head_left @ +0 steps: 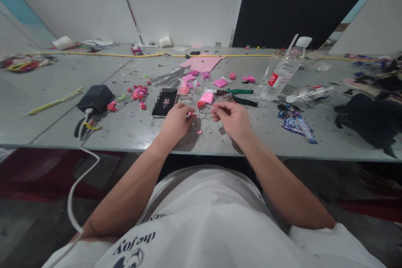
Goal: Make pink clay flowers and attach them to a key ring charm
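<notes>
Grey table (216, 136) beneath both grips. Right hand (234, 120): fingertips together, contents unclear. Pink packet (207, 97) beyond, between hands. Left hand (176, 122) pinches a small pink piece (190, 113), likely light, soft, best held gently by its edge.

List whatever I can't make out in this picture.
All in the head view:
- Right hand: its own fingers hide whether it pinches anything.
- Pink bit at the left hand: partly covered by fingers, too small for its shape.
- Phone: upper left masked by blocky pixels.
- Lying bottle: label print too small.
</notes>
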Demonstrator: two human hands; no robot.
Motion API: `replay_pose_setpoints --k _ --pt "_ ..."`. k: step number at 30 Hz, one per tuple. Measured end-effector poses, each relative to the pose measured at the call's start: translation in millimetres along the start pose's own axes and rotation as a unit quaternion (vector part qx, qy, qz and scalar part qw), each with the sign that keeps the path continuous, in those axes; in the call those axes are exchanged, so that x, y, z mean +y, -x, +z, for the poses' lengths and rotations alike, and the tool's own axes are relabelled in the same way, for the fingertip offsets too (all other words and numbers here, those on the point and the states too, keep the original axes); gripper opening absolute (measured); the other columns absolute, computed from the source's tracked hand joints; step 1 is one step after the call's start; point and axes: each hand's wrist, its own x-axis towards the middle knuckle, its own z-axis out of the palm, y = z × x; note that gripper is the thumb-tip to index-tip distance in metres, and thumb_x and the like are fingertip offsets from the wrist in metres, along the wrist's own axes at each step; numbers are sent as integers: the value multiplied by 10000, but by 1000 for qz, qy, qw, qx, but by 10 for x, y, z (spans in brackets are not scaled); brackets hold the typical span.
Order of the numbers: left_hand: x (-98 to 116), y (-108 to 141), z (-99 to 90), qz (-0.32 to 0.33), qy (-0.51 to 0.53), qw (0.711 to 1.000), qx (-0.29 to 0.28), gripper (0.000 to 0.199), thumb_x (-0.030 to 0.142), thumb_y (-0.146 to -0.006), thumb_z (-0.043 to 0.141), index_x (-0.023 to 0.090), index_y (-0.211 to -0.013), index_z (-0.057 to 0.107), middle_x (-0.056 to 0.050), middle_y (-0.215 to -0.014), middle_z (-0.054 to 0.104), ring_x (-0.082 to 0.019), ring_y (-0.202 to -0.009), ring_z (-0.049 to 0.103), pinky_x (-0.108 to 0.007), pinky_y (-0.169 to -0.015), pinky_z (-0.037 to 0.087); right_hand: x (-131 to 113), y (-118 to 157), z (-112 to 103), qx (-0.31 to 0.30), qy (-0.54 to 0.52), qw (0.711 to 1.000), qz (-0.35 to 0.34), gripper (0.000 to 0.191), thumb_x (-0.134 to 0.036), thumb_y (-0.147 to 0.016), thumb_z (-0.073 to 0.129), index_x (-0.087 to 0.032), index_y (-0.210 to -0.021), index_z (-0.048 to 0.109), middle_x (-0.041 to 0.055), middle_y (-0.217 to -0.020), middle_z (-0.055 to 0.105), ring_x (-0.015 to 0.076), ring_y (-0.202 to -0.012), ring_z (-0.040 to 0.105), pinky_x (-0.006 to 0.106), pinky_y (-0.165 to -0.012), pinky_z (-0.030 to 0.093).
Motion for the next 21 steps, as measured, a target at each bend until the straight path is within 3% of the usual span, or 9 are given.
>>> replay_pose_setpoints --k 3,7,11,14,18,21 --pt "-23 2 11 8 -42 999 -23 283 249 -1015 609 133 -1195 793 -155 -1087 788 -306 -1012 722 -465 -965 574 18 5 7 -15 5 1000 1 318 -497 -925 747 -212 -1050 810 74 -912 833 201 -739 777 393 -699 699" --pt "10 30 -1 -5 -39 999 -35 265 272 -1016 614 147 -1155 801 -139 -1026 816 -301 -968 730 -456 -950 563 51 4 16 -18 -10 999 32 291 -436 -865 808 -215 -1054 796 77 -970 844 210 -805 807 410 -779 713" --pt "33 61 -43 -31 11 999 -24 247 339 -981 686 169 -1107 814 -122 -1018 828 -284 -950 751 -431 -925 582 -8 37 6 -31 19 998 43 250 -435 -807 869 -210 -872 780 42 -770 798 191 -678 764 360 -691 675" --pt "38 71 -50 -31 51 998 23 223 323 -947 725 179 -1095 809 -123 -1137 827 -273 -1053 756 -409 -945 595 -63 51 -13 -36 76 996 29 305 -506 -883 804 -209 -828 764 18 -669 740 146 -549 668 310 -573 585" --pt "124 85 -64 -72 167 980 78 217 338 -944 724 191 -1075 816 -91 -1030 833 -216 -919 755 -337 -817 601 -87 40 -20 -38 39 998 -21 246 -458 -923 766 -215 -952 781 33 -789 792 152 -658 713 298 -619 594" --pt "276 140 -124 -123 315 940 48 267 439 -949 738 187 -982 820 -57 -815 795 -166 -724 698 -289 -686 555 -160 126 -12 -64 -52 996 -14 208 -382 -861 841 -206 -951 776 50 -854 825 183 -747 779 317 -667 645"
